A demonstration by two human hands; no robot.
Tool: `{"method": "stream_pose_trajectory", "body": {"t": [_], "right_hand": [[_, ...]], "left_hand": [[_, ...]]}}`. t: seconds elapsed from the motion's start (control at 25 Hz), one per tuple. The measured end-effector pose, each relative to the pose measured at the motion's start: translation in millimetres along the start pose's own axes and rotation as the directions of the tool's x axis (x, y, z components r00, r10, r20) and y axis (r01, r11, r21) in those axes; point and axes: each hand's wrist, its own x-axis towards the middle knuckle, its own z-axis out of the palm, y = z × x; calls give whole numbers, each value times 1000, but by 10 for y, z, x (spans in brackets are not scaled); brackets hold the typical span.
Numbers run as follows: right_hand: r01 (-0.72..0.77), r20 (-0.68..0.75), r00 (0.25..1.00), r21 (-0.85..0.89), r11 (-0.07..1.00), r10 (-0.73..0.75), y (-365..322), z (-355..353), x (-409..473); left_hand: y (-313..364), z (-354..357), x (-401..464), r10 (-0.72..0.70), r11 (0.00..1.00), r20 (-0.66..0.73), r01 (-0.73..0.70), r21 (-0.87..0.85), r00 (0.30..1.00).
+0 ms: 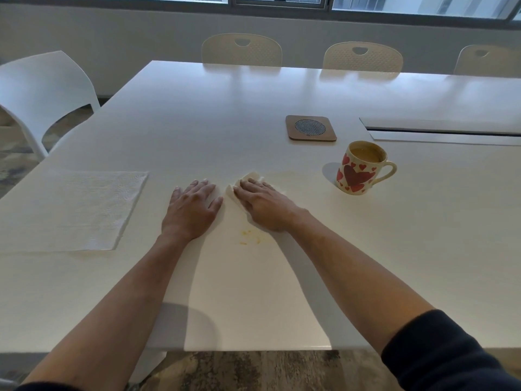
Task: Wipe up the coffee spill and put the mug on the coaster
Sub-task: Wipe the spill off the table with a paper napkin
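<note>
Far off to the left of the left hand there's a white chair pulled up at the table's corner. Closer in, still left of that hand, an unfolded paper towel lies flat on the white table. The left hand rests palm down on the tabletop, fingers straight and a bit spread, holding nothing. Just beside it on the right, the right hand presses flat on a folded paper towel wad, fingers straight on top of it, the wad poking out on the thumb side and past the fingertips. Just below the gap between the hands, a few yellowish coffee drops sit on the table, and there's a faint coffee smear just past the right hand's fingertips. Further right of that hand stands the heart-print mug, coffee in it, handle pointing right. Beyond the mug, slightly left, is the brown square coaster, apart from it. Three chair backs line the far edge.
</note>
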Motion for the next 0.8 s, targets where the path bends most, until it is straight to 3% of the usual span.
{"method": "stream_pose_trajectory", "body": {"t": [0.48,0.6,0.8], "right_hand": [[-411,4,912,15,912,411,468,-150,-164],[-406,1,914,73,911,407,363,-127,-211],[-274,49,962,99,957,270,-23,-56,-308]], "left_hand": [[-47,20,33,5,1000,-13,-5,-7,1000],[-30,31,59,1,1000,-3,-1,-9,1000],[-17,36,77,6,1000,16,-6,-2,1000]]}}
